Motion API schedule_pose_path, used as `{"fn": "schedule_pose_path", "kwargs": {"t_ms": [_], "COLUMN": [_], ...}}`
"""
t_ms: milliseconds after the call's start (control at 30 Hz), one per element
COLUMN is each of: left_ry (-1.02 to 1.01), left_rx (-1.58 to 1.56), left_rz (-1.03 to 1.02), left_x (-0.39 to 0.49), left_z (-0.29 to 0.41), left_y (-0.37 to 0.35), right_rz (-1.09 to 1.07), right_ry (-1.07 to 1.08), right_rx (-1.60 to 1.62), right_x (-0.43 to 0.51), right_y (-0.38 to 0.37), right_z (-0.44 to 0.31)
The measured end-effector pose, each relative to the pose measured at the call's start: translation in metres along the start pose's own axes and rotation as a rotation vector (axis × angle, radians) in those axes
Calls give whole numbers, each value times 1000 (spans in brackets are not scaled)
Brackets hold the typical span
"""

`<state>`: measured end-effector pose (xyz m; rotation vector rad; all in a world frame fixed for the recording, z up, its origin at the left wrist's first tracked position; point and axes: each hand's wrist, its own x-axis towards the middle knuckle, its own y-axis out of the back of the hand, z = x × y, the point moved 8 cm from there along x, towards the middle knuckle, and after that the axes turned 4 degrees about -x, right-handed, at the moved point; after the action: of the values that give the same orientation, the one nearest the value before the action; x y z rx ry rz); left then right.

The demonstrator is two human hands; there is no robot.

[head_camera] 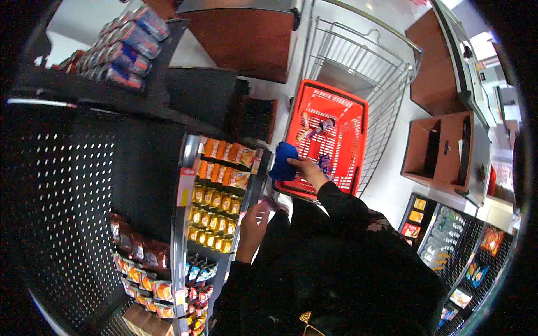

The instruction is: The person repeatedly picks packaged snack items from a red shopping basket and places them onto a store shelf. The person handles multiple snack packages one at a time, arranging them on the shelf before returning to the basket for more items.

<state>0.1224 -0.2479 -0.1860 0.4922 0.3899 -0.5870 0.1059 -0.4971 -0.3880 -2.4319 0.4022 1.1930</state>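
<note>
My right hand (309,170) reaches over the near left corner of a red plastic shopping basket (365,126) and grips a dark blue cloth or soft packet (284,161); which of these it is cannot be told. Several small packages lie in the basket, among them a small dark-topped container (327,123) and a purple wrapped packet (325,163). The basket rests at the near end of a metal shopping cart (388,136). Lower left, my left hand (253,229) is beside the snack rack, its fingers close to a blurred pinkish thing (273,204); whether it holds this is unclear.
A narrow rack (180,235) with orange, yellow and other small packets stands at the left. Behind it are perforated black shelving (71,189) and stacked drink cans (130,46). Brown counters (435,63) line the right, with shelves of bottles (441,237) below.
</note>
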Motion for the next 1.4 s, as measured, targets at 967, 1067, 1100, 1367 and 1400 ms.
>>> {"fn": "schedule_pose_path", "kwargs": {"t_ms": [967,1067,1100,1367,1400], "left_ry": [-370,-97,-124,-129,-122], "left_rx": [613,798,849,1037,1057], "left_rz": [922,798,816,768,756], "left_x": [-126,-94,-91,-40,-29], "left_z": [128,106,108,131,136], "left_y": [198,205,203,197,195], "right_rz": [-705,-663,-665,-568,-478], "right_ry": [314,321,325,366,349], "right_rx": [-56,-46,-45,12,-49], "right_x": [-214,-206,-204,-172,-167], "right_y": [-357,-349,-346,-267,-248], "right_z": [-115,-114,-114,-113,-111]}}
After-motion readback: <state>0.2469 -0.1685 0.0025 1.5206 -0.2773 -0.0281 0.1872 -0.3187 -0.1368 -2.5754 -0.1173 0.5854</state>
